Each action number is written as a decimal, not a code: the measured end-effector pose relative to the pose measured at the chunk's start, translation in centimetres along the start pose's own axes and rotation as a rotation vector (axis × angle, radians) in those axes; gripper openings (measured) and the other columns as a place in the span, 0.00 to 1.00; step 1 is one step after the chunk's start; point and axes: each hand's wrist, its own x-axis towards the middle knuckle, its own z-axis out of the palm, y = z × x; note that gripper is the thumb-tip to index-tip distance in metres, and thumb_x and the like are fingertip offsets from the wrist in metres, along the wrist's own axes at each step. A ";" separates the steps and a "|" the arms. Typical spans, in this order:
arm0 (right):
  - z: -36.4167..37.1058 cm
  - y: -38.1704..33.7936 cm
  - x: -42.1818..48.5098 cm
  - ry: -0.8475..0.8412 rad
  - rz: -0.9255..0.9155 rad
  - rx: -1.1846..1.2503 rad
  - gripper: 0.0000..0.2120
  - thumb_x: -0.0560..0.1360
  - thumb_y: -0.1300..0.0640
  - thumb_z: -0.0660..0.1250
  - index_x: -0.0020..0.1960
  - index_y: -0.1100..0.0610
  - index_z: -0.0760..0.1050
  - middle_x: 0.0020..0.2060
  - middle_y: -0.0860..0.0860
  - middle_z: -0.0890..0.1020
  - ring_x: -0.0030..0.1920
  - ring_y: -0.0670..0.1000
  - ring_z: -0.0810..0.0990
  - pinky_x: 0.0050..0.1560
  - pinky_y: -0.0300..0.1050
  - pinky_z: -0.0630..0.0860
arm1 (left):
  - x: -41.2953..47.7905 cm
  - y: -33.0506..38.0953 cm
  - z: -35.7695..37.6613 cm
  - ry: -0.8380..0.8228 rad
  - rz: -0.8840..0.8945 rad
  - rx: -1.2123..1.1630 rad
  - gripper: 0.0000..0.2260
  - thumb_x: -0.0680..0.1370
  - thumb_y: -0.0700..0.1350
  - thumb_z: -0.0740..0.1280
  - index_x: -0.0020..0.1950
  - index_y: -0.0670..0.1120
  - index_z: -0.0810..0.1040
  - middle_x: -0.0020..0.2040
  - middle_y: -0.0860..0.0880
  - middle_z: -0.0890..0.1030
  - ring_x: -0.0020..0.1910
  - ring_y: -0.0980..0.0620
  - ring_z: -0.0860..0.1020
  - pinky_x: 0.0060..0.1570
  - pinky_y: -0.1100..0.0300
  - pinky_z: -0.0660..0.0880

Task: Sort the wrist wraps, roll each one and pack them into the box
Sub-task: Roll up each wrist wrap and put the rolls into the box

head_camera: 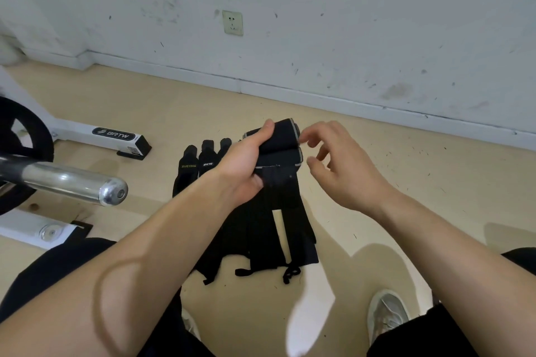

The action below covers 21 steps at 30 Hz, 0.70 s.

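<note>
The task seemed to be in its early or middle part, as far as one could judge. The left hand [246,165] gripped a rolled wrist wrap [282,136] above the floor, with the thumb on top of the roll and the other fingers curled under it. A second rolled part showed just below the first one, and I could not tell if it was the same wrap or another. The right hand [336,168] held nothing; its fingers were loosely spread just beside the end of the roll. Under both hands several flat wraps [275,229] lay in a dark pile on the floor [377,159], not yet rolled, and three more wraps [203,162] lay side by side to the left of it. The box was not in view, so nothing could be said about packing; probably most of the rolling and all the packing remained. To the left a barbell end [113,194] pointed toward the pile, near a white rack base [116,136]. It could get in the way of the left arm.
</note>
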 end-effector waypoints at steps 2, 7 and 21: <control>-0.7 -0.1 -0.3 -0.122 -0.063 -0.112 0.22 0.76 0.63 0.66 0.59 0.38 0.69 0.57 0.40 0.66 0.52 0.42 0.74 0.49 0.42 0.76 | 0.1 0.3 -0.5 0.017 -0.013 -0.030 0.21 0.82 0.56 0.68 0.67 0.42 0.80 0.57 0.40 0.86 0.53 0.41 0.87 0.52 0.46 0.84; 0.0 -0.7 -1.1 -0.190 -0.212 -0.303 0.26 0.70 0.51 0.79 0.61 0.40 0.69 0.58 0.42 0.62 0.49 0.45 0.66 0.41 0.39 0.72 | 0.3 0.6 -0.9 0.026 -0.048 -0.067 0.21 0.83 0.56 0.67 0.67 0.41 0.80 0.58 0.40 0.86 0.53 0.42 0.87 0.43 0.49 0.85; -0.8 -1.0 0.4 0.023 -0.206 -0.033 0.08 0.76 0.60 0.72 0.45 0.48 0.76 0.47 0.41 0.72 0.51 0.46 0.72 0.50 0.43 0.72 | 0.2 -0.7 0.3 0.020 -0.050 0.021 0.11 0.82 0.42 0.69 0.63 0.40 0.80 0.57 0.42 0.85 0.55 0.48 0.84 0.48 0.57 0.83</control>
